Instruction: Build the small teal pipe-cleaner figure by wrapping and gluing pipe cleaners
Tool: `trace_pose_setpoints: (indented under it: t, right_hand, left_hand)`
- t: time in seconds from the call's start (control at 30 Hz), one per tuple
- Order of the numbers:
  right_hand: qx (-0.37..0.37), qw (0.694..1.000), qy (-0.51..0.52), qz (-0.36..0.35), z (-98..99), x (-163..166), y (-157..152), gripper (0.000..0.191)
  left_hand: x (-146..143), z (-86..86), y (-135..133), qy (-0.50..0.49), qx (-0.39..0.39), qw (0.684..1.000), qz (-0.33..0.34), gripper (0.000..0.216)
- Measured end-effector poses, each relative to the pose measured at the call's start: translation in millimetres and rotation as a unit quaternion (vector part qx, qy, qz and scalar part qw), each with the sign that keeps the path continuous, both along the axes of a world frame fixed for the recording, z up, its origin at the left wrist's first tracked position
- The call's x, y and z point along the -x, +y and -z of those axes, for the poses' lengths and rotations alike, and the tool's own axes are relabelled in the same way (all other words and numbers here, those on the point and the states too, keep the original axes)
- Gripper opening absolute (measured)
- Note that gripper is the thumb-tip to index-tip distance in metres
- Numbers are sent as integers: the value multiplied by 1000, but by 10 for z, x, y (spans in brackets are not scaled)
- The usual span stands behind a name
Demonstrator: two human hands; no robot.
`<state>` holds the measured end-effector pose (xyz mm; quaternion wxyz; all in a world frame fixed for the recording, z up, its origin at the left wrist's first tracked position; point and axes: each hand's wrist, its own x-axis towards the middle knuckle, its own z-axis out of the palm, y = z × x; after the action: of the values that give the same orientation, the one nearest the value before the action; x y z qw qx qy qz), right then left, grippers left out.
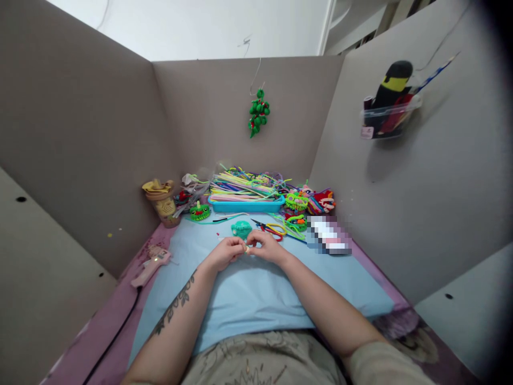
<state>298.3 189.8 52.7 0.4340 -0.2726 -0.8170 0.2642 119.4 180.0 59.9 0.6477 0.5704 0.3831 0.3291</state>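
A person sits at the surface (94, 342), forearms resting toward the middle of a blue sheet (280, 299). The left hand (227, 252) and right hand (264, 247) meet there, fingertips of both pinching a small pale piece (247, 249) (too tiny for me to make out its shape). Just beyond them lies a fuzzy teal lump (241, 230), with open scissors (276, 233), red and yellow at the handles, to its right. Farther back, a blue tray (246, 206) overflows with colorful fuzzy sticks (244, 184). Off to the left are a pink glue gun (150, 269) and a brown cup (163, 210)
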Motion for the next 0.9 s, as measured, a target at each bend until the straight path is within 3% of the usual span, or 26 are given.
trace_pose_setpoints:
  t: [0.2,0.53,0.9]
  right_hand:
    - [17,998,-6,-55,-24,-34,7,25]
    - [38,994,-61,-88,-37,-55,4,27]
    - [93,994,-13,-64,-15,-30,16,30]
  left_hand:
    - [14,29,11,16,2,999,36,13]
    - [26,37,8,39,-9,996,82,17]
    - [21,-30,-15,13,20,998,51,18]
